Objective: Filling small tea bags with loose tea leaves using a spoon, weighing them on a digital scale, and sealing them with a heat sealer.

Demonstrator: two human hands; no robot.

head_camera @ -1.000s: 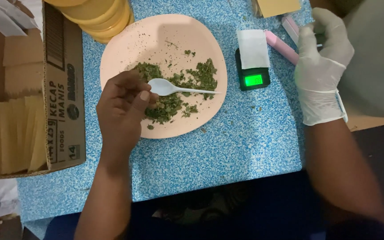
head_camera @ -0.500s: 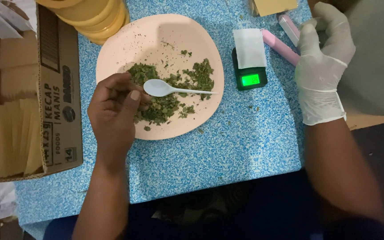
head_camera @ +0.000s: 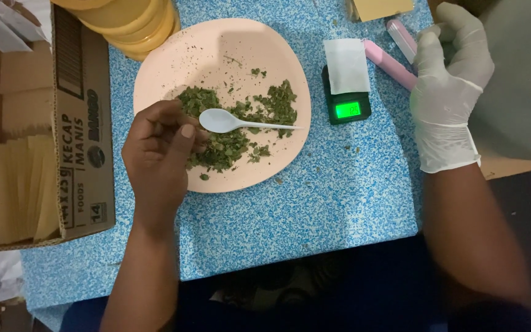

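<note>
My bare left hand point(head_camera: 158, 147) hovers over the left side of a pale pink plate point(head_camera: 216, 55). Its fingertips are pinched together on a pile of dried green leaves point(head_camera: 228, 144), right beside the bowl of a white plastic spoon point(head_camera: 241, 123) that lies across the pile. My right hand point(head_camera: 450, 86), in a white glove, rests at the table's right edge with fingers curled. It touches the end of a light pink tube point(head_camera: 401, 37); I cannot see whether it grips it.
A small black scale point(head_camera: 346, 109) with a lit green display carries a white paper pouch point(head_camera: 346, 64). A second pink tube point(head_camera: 391, 64) lies beside it. A cardboard box point(head_camera: 81, 123) with yellow sheets stands left, stacked yellow plates point(head_camera: 136, 24) behind. The tabletop point(head_camera: 314, 203) is speckled blue.
Only the view has shifted slightly. Both hands and the spoon keep their places.
</note>
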